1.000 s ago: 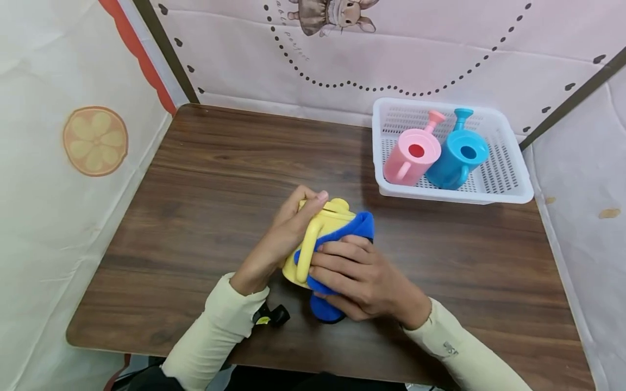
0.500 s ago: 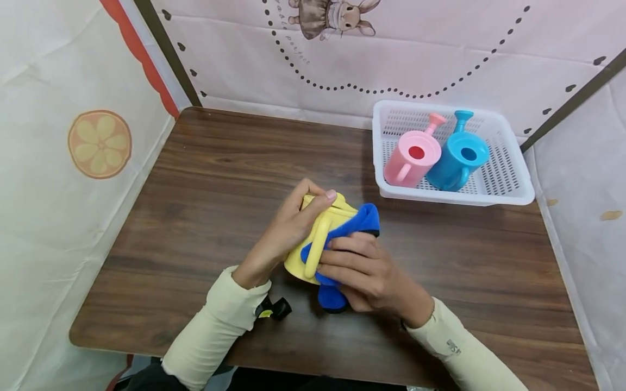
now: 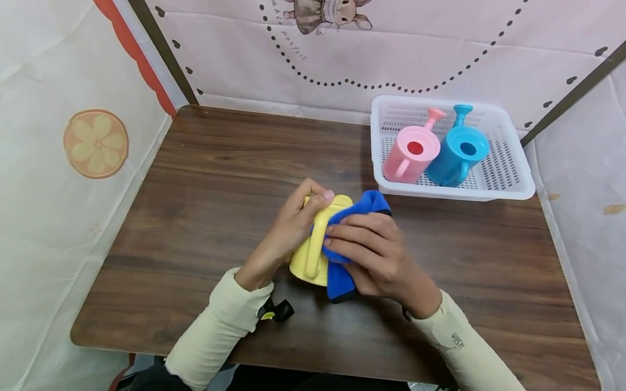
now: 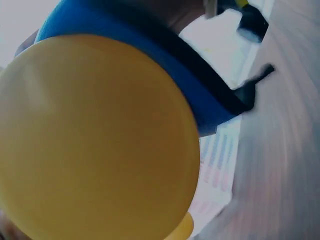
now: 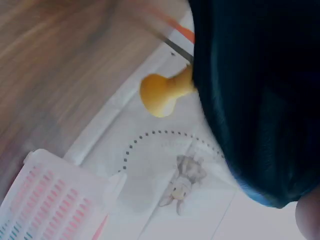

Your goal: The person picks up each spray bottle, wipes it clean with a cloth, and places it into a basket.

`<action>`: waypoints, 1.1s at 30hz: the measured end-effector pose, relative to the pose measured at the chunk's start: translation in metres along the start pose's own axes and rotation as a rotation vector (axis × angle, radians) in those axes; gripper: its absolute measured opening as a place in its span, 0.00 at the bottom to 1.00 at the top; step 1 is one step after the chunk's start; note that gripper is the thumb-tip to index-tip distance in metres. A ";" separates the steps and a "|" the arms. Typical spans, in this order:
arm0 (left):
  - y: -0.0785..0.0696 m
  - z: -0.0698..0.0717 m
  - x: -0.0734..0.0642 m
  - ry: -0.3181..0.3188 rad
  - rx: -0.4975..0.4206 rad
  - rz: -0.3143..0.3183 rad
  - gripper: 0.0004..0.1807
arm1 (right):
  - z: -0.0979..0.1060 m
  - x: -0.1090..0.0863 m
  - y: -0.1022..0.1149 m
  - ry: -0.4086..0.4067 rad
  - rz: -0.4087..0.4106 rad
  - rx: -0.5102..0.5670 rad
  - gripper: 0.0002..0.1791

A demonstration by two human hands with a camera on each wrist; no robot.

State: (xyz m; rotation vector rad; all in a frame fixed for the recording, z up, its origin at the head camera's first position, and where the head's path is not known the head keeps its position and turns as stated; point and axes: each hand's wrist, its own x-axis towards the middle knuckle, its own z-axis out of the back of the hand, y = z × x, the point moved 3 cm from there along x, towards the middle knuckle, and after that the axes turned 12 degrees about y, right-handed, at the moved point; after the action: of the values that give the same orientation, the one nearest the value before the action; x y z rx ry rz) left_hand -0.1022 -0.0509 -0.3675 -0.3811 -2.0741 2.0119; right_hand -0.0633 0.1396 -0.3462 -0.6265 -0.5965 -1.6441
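Note:
A yellow watering can is held above the middle of the table, its handle facing the person. My left hand grips it near the top, thumb along the upper rim. My right hand holds a blue cloth with a dark edge against the can's right side, fingertips close to the handle. In the left wrist view the can's round base fills much of the picture, with the cloth wrapped beside it. Its spout head sticks out past the cloth in the right wrist view.
A white perforated basket stands at the table's back right. Inside are a pink watering can and a blue watering can. Printed fabric walls border the wooden table at the back and sides.
My right hand and the blue cloth have moved up and to the right along the can. The can has shifted slightly right in my left hand, and its handle stands more upright.

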 end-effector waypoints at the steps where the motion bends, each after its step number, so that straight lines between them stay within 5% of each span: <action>1: 0.000 0.000 0.000 -0.018 -0.008 -0.007 0.13 | 0.000 0.000 0.001 0.001 -0.009 -0.005 0.15; 9: -0.004 0.004 0.000 -0.241 -0.259 -0.095 0.20 | -0.006 -0.009 0.013 -0.062 0.028 -0.053 0.14; 14: -0.001 -0.003 0.004 -0.252 -0.393 -0.044 0.27 | -0.005 -0.011 0.011 -0.095 0.102 -0.162 0.12; 19: 0.003 -0.004 0.005 -0.255 -0.414 -0.008 0.27 | -0.001 -0.012 0.008 -0.047 0.163 -0.192 0.11; 23: 0.001 -0.003 0.002 -0.229 -0.370 -0.031 0.21 | 0.003 -0.013 0.006 -0.009 0.019 -0.136 0.14; 27: -0.006 -0.002 -0.003 -0.202 -0.341 -0.167 0.17 | 0.002 -0.015 0.006 0.008 -0.168 -0.070 0.17; 33: -0.011 -0.001 -0.002 -0.153 -0.401 -0.301 0.27 | -0.002 -0.006 0.008 -0.064 -0.261 0.001 0.17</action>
State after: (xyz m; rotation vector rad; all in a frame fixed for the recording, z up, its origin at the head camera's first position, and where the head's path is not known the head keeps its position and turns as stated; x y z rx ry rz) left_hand -0.1005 -0.0507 -0.3560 0.0265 -2.4572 1.4954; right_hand -0.0548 0.1412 -0.3513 -0.6220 -0.7504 -1.8714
